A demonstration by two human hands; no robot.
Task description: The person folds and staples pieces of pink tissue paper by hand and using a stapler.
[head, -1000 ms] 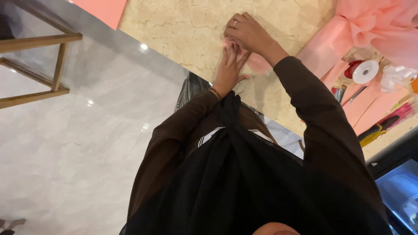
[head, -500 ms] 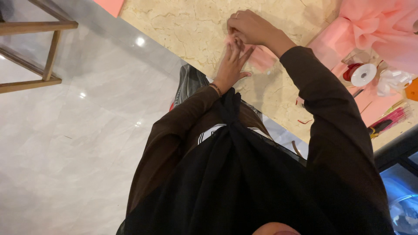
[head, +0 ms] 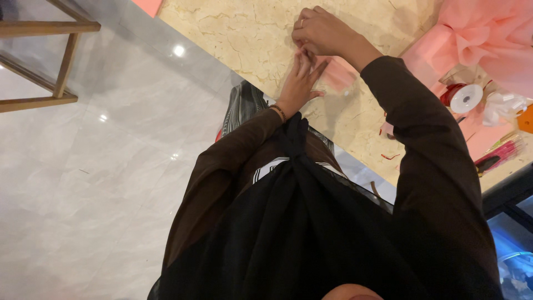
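Both hands, left hand and right hand, on pink paper.

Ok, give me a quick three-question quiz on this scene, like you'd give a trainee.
1. True or false: the left hand and the right hand are at opposite ends of the marble tabletop.
2. What lies on the tabletop beside the right sleeve? A: a red ribbon spool. B: a blue mug. C: a green bottle.
3. Which wrist wears the bracelet?

Key: 1 false, the hands meet by the pink paper piece. 2 A. 3 the left.
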